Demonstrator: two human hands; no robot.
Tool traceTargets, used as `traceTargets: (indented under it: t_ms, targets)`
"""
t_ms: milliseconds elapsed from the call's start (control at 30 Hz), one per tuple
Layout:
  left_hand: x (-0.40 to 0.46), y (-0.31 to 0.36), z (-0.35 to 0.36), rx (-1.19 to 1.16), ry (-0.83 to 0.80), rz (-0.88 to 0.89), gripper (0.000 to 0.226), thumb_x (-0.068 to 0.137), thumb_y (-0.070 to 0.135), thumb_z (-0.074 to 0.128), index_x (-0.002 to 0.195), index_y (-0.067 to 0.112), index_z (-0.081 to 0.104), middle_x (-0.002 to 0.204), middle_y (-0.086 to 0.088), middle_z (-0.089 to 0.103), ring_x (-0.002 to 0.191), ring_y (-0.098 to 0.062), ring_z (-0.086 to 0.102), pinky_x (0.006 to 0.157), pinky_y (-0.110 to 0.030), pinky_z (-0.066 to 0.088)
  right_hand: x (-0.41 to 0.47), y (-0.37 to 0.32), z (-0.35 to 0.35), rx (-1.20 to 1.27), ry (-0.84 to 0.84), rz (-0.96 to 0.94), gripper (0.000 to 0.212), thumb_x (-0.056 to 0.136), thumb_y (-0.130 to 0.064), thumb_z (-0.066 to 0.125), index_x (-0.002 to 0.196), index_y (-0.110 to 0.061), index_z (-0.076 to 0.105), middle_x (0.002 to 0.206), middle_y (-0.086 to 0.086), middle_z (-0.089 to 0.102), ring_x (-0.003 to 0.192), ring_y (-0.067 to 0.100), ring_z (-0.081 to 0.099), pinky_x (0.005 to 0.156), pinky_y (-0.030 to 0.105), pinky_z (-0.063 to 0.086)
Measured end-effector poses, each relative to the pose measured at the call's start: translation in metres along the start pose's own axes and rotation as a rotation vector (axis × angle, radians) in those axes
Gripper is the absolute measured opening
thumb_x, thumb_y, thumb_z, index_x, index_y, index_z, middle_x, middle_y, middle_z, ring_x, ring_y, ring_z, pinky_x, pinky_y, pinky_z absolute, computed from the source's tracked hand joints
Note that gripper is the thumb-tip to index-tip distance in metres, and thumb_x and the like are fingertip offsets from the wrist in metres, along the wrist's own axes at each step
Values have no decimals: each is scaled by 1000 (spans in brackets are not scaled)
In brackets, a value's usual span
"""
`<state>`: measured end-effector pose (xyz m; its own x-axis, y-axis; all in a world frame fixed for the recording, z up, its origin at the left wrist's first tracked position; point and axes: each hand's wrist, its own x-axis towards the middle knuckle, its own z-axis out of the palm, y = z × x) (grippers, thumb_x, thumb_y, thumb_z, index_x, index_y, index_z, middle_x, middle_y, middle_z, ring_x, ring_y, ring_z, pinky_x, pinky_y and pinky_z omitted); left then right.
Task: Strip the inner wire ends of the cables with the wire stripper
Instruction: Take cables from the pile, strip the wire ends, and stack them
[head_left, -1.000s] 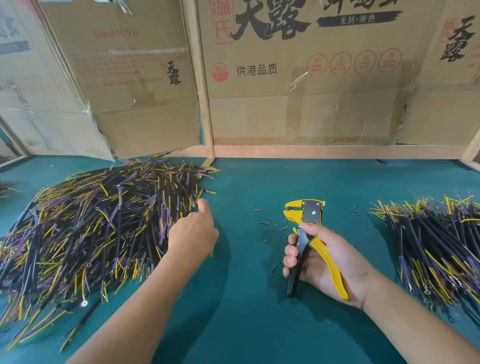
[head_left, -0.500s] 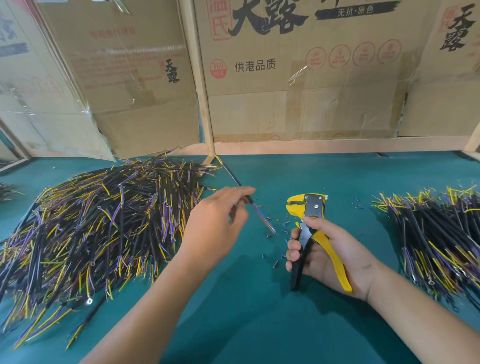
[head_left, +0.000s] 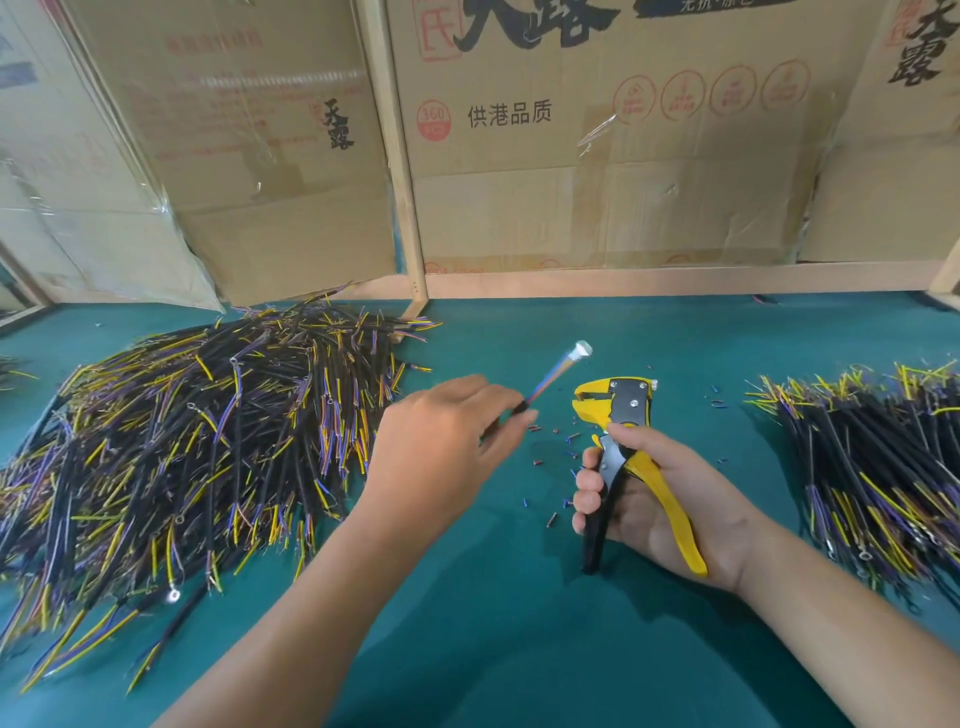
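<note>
My left hand (head_left: 441, 447) pinches 1 cable (head_left: 550, 375) between curled fingertips; its long axis runs toward 2 o'clock, loose wire ends and pale tip uppermost, near the stripper's head. My right hand (head_left: 665, 509) wraps the wire stripper (head_left: 618, 415), handles spread, head pointing to 12 o'clock. I see cable piles at 9 o'clock (head_left: 197, 441) and 3 o'clock (head_left: 878, 478).
</note>
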<state>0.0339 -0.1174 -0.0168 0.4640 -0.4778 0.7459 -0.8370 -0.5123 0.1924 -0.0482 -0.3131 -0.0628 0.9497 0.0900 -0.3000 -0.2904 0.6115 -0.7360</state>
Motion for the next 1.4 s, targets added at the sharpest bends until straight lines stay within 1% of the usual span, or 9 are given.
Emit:
traceTargets:
  t_ms: [200, 367, 467, 567, 700, 767, 900, 1133, 1400]
  targets:
    - [-6, 2, 12, -494, -146, -319, 33, 90, 25, 73, 65, 16, 53, 53, 10, 41, 50, -7, 33, 50, -18, 28, 2, 1, -2, 9, -3, -6, 33, 84, -37, 66, 89, -6, 56, 76, 12, 50, 64, 29, 51, 68, 44, 53]
    - [-6, -1, 21, -883, -183, -624, 36, 93, 28, 67, 63, 17, 51, 54, -3, 49, 47, -18, 42, 45, -24, 36, 6, 3, -4, 17, 4, -4, 33, 83, -38, 66, 84, -6, 58, 74, 12, 49, 62, 29, 50, 67, 43, 53]
    - [-7, -9, 25, -941, -218, -732, 27, 95, 22, 68, 72, 11, 58, 55, -5, 54, 45, -17, 48, 41, -25, 40, 8, 3, -6, 19, -23, -7, 34, 83, -38, 69, 85, -6, 59, 75, 12, 49, 64, 30, 51, 69, 44, 54]
    - [-10, -20, 28, -738, -373, -840, 23, 94, 21, 68, 106, 6, 55, 59, -5, 63, 45, -19, 52, 44, -28, 44, 10, 4, -11, 21, -59, -5, 38, 74, -36, 81, 84, -5, 62, 76, 13, 51, 65, 30, 52, 70, 46, 55]
    - [-13, -35, 26, 74, -532, -578, 34, 93, 27, 56, 123, 18, 44, 86, -5, 69, 84, -32, 65, 75, -39, 52, 14, 5, -14, 36, -62, 6, 39, 66, -37, 87, 78, -5, 67, 75, 13, 52, 64, 30, 52, 69, 46, 54]
    - [-10, -38, 16, 60, -565, -346, 23, 88, 21, 56, 111, 23, 57, 92, 7, 63, 86, -19, 61, 80, -36, 50, 15, 5, -15, 33, -63, 14, 38, 67, -38, 87, 77, -5, 69, 75, 12, 52, 64, 30, 52, 69, 46, 53]
    - [-10, -43, 1, -114, -930, -18, 22, 78, 17, 59, 95, 31, 59, 101, 14, 51, 91, -2, 51, 86, -27, 44, 13, 4, -17, 33, -84, 10, 37, 72, -37, 84, 81, -5, 68, 78, 13, 52, 67, 30, 53, 72, 47, 53]
    - [-15, -40, 15, -9, -876, 46, 11, 75, 31, 54, 81, 23, 49, 80, 9, 50, 78, -13, 45, 72, -27, 35, 12, 4, -12, 35, -80, 4, 39, 65, -36, 89, 78, -5, 68, 76, 13, 52, 65, 30, 53, 70, 45, 54]
    - [-11, -39, 17, -320, -509, -307, 20, 87, 13, 57, 77, 23, 43, 57, 8, 43, 54, -11, 34, 52, -22, 29, 7, 2, -8, 51, -58, 10, 39, 71, -36, 84, 83, -4, 65, 77, 13, 50, 65, 30, 52, 71, 46, 53]
